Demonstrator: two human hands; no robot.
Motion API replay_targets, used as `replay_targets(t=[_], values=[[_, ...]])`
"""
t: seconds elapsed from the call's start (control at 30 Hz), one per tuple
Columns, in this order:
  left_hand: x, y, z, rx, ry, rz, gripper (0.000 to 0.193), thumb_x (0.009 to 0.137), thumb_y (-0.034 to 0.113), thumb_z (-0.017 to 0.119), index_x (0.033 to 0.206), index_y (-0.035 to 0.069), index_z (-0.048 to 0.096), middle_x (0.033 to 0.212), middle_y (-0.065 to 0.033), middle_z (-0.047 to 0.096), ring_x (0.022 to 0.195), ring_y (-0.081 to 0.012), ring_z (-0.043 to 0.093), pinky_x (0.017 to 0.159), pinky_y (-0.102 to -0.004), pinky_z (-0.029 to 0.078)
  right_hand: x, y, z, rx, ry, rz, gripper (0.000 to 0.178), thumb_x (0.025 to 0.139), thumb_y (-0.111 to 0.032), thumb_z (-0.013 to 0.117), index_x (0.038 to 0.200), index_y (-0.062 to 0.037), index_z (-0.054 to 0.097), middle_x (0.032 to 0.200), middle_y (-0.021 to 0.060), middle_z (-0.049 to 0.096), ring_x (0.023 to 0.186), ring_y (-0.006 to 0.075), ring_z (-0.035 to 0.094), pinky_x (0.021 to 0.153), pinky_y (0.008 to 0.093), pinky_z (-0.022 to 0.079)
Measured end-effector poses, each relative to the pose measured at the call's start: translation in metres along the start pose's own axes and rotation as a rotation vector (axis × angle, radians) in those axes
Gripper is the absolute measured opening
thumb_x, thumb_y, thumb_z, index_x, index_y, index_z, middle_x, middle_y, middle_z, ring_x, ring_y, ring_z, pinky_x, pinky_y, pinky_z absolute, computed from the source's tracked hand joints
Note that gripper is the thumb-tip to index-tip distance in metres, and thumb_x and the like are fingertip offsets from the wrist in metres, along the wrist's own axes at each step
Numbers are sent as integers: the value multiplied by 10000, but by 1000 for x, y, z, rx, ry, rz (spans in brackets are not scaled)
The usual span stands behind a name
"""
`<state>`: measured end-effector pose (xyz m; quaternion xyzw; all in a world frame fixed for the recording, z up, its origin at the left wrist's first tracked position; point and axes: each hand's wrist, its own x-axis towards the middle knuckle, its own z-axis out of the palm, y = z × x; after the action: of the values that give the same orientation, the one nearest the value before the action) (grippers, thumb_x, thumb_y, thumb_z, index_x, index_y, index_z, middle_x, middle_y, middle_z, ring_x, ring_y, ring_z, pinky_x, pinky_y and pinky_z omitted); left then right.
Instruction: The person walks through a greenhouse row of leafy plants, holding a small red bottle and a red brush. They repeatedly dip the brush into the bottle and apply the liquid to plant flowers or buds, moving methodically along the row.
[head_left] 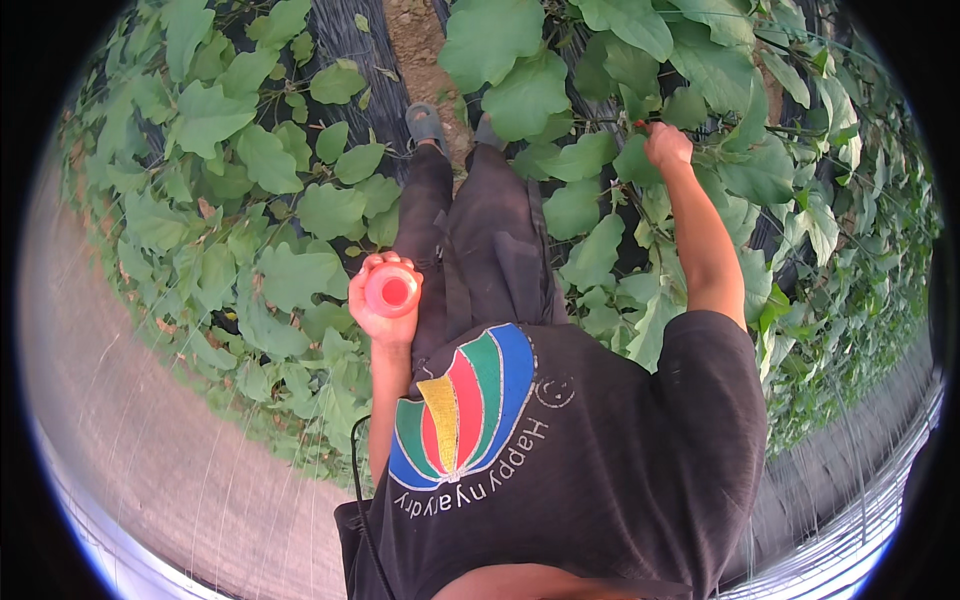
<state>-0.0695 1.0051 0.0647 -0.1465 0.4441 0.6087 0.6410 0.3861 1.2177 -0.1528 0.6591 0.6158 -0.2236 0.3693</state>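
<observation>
My left hand (369,312) is wrapped round an open-mouthed pink bottle (397,290), held in front of my left thigh with its mouth facing up. Inside the opening the colour is a deeper red. My right arm stretches out to the far right, and my right hand (668,147) is closed among the broad leaves of a green plant (757,172). A small red tip shows at its fingers; what it belongs to is too small to make out. Leaves hide part of what lies beyond those fingers.
Dense rows of leafy plants (290,270) stand on both sides of me. Dark plastic sheeting (355,60) covers the beds, with a strip of bare brown soil (415,45) between them. My feet in grey sandals (425,123) are on this path. Thin strings hang along the rows.
</observation>
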Motion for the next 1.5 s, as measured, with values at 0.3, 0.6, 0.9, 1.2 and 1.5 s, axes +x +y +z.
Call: replay_targets(t=[0.3, 0.6, 0.9, 1.2, 1.5], values=[[1, 3, 7, 1, -20, -6, 257, 941, 309, 462, 997, 90, 584, 1025, -82, 590, 981, -265, 531, 785, -409, 450, 5, -3, 27, 98, 11, -18, 353, 895, -249, 511, 1213, -207, 659, 1125, 173, 680, 1016, 372, 658, 876, 477, 529], [7, 4, 15, -22, -41, -18, 231, 946, 281, 469, 997, 87, 584, 1022, -93, 590, 966, -267, 528, 773, -413, 448, -3, -2, 19, 189, 9, -32, 380, 908, -262, 489, 1250, -210, 645, 1154, 179, 671, 1047, 370, 649, 914, 469, 519], [18, 16, 14, -36, -97, -28, 242, 952, 284, 463, 1011, 82, 583, 1047, -106, 586, 982, -273, 520, 775, -414, 455, -16, -9, 30, 335, -39, 105, 365, 913, -304, 506, 1240, -252, 660, 1186, 171, 664, 1094, 364, 631, 956, 447, 501], [66, 51, 33, -95, -205, -80, 272, 948, 311, 476, 1026, 75, 588, 1043, -101, 587, 980, -269, 523, 796, -413, 447, -60, -26, -10, 725, 318, 240, 330, 911, -311, 502, 1157, -222, 702, 990, 187, 703, 939, 396, 664, 854, 468, 515], [161, 120, 104, -87, -355, -196, 294, 938, 348, 497, 1029, 88, 598, 1018, -81, 595, 950, -257, 533, 771, -392, 450, -137, -98, -23, 946, 635, 406, 326, 934, -257, 541, 1227, -167, 651, 933, 177, 705, 856, 339, 680, 795, 419, 521]])
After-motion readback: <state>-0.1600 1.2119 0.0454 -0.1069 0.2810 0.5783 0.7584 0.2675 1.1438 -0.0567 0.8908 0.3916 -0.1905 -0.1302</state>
